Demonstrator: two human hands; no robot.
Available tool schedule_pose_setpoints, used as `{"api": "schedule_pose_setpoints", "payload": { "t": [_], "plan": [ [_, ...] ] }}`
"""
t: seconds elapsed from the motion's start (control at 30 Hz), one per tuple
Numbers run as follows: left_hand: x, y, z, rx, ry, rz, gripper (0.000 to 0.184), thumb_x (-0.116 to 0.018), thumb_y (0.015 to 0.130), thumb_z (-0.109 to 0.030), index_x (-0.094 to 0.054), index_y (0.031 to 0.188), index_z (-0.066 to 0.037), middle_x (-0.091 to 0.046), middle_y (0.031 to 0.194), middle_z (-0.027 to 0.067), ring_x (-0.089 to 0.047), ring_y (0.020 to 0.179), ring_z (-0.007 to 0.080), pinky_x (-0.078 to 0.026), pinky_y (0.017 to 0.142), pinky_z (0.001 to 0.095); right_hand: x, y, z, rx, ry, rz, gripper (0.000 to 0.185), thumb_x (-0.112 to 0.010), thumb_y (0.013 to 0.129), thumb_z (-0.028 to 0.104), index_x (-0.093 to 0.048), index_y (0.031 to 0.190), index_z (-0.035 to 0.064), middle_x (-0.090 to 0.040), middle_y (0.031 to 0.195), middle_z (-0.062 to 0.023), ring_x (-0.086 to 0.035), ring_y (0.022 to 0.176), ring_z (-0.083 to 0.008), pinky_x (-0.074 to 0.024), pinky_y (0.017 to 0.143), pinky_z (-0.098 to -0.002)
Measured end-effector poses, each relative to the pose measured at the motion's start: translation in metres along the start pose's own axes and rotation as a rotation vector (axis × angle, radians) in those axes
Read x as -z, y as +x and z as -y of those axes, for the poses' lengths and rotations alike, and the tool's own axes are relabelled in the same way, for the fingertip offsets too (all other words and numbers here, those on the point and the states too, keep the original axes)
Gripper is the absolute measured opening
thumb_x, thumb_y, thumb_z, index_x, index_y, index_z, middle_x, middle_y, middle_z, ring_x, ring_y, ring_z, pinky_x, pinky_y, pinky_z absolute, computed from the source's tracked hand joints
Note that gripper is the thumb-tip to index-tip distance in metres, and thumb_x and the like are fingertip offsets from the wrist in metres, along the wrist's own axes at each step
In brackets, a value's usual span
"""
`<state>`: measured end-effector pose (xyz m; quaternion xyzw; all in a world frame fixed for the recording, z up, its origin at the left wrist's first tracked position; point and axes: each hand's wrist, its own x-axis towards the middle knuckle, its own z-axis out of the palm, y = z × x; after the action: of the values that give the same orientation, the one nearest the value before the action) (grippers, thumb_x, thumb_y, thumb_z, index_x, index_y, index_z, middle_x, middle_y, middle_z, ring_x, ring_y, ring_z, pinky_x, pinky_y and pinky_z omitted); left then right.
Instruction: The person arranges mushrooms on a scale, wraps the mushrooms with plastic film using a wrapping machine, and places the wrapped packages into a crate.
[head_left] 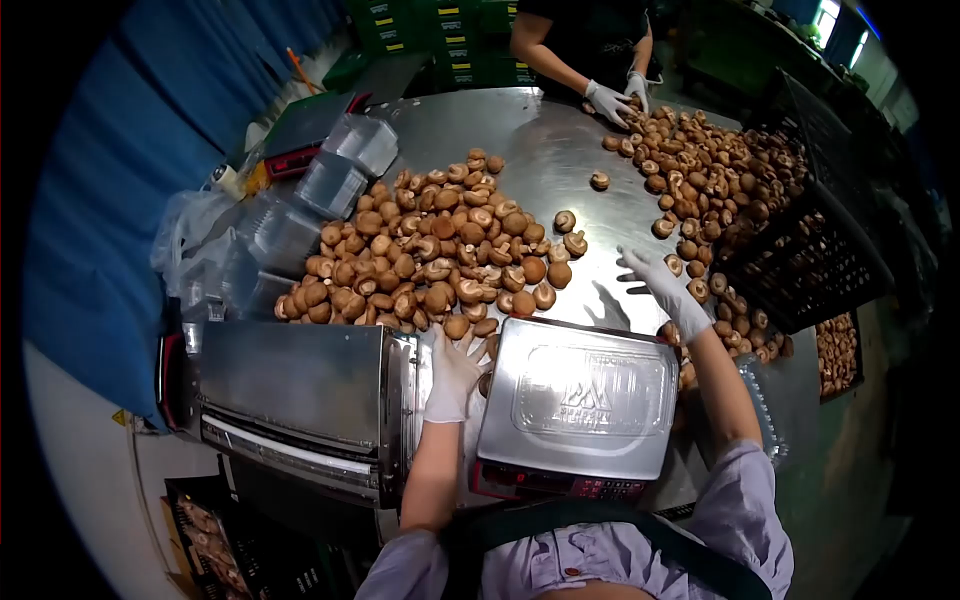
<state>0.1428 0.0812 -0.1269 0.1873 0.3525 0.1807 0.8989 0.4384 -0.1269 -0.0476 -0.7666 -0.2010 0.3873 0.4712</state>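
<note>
My left hand (pixel 453 372), in a white glove, reaches between the metal machine and the scale (pixel 578 398). Its spread fingers are at the near edge of a large pile of brown mushrooms (pixel 430 240), and whether they touch any is unclear. My right hand (pixel 662 288), gloved too, hovers above the steel table (pixel 480 120) beyond the scale's right corner, its fingers apart and holding nothing. The scale's metal plate bears no load. A few loose mushrooms (pixel 565 222) lie between the pile and my right hand.
Stacked clear plastic trays (pixel 330 183) stand left of the pile, behind the metal machine (pixel 290 385). A black crate (pixel 810 255) tips more mushrooms (pixel 700 180) onto the right side. Across the table, a co-worker's gloved hands (pixel 615 100) touch mushrooms.
</note>
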Motion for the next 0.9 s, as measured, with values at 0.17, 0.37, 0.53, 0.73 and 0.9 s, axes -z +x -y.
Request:
{"api": "schedule_pose_setpoints", "payload": {
  "t": [0.17, 0.37, 0.53, 0.73, 0.9],
  "plan": [
    [-0.008, 0.029, -0.020, 0.085, -0.002, -0.052, 0.096, -0.042, 0.075, -0.079, -0.006, 0.148, -0.029, -0.012, 0.153, 0.0110, -0.018, 0.134, 0.0462, -0.002, 0.096, 0.0752, -0.028, 0.085, -0.002, -0.204, 0.217, -0.015, 0.073, -0.043, 0.090, 0.060, -0.038, 0.138, 0.0057, -0.048, 0.131, -0.0136, -0.048, 0.119, -0.0266, -0.0399, 0.095, -0.0381],
    [-0.040, 0.048, -0.044, 0.265, 0.141, 0.082, 0.096, -0.042, 0.077, -0.079, -0.025, 0.145, -0.014, -0.031, 0.146, 0.0139, -0.038, 0.126, 0.0415, -0.008, 0.097, 0.0752, -0.107, 0.097, 0.018, 0.049, 0.586, 0.257, 0.055, -0.051, 0.094, 0.041, -0.042, 0.132, 0.0033, -0.052, 0.126, -0.0097, -0.052, 0.113, -0.0203, -0.0401, 0.101, -0.0351],
    [-0.039, 0.055, -0.046, 0.273, 0.245, 0.184, 0.090, -0.045, 0.078, -0.075, -0.032, 0.142, -0.013, -0.043, 0.136, 0.0143, -0.046, 0.119, 0.0378, -0.032, 0.089, 0.0698, -0.102, 0.101, 0.007, -0.030, 0.514, 0.424, 0.082, -0.059, 0.085, 0.052, -0.017, 0.147, 0.0189, -0.023, 0.148, -0.0139, -0.026, 0.135, -0.0298, -0.0345, 0.102, -0.0500],
    [-0.063, 0.043, -0.050, 0.112, 0.383, 0.168, 0.076, -0.054, 0.080, -0.067, -0.030, 0.143, -0.030, -0.041, 0.139, 0.0089, -0.044, 0.124, 0.0349, -0.034, 0.091, 0.0680, -0.102, 0.093, 0.004, -0.013, 0.506, 0.498, 0.088, -0.068, 0.082, 0.043, -0.015, 0.148, 0.0198, -0.028, 0.146, -0.0151, -0.031, 0.133, -0.0311, -0.0398, 0.098, -0.0503],
    [-0.086, 0.045, -0.056, 0.073, 0.487, 0.156, 0.074, -0.059, 0.084, -0.053, -0.028, 0.144, -0.025, -0.040, 0.140, 0.0078, -0.043, 0.125, 0.0258, -0.040, 0.093, 0.0578, -0.117, 0.077, 0.024, 0.132, 0.331, 0.480, 0.096, -0.076, 0.075, 0.027, -0.014, 0.148, 0.0163, -0.037, 0.141, -0.0187, -0.041, 0.127, -0.0280, -0.0415, 0.100, -0.0417]
  ]
}}
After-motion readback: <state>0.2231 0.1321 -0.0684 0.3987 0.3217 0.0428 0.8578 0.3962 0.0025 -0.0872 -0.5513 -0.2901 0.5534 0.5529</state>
